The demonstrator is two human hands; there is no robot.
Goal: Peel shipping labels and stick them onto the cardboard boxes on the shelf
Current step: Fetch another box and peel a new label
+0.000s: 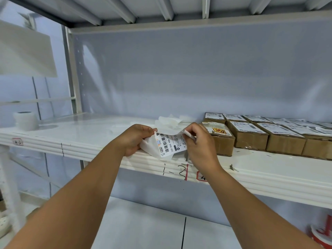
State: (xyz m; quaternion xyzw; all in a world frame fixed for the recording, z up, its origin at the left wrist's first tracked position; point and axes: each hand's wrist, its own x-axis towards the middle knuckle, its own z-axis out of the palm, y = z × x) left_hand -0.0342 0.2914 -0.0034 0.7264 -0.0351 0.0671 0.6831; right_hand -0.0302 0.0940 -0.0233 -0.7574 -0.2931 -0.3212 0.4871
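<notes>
Head view, left to right: hold the white backing (pixel 148 147) firm in left hand (pixel 133 139), fingers curled round it, over the shelf (pixel 80 130) edge. Peel the shipping label (pixel 171 143) slowly and flat with right hand (pixel 199 148), fingers pinching its upper corner. Then press onto nearest cardboard box (pixel 221 142), seemingly unlabelled, just beside.

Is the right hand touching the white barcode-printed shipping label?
Touching. Head view shows the right hand pinching a corner of the white barcode-printed shipping label.
</notes>
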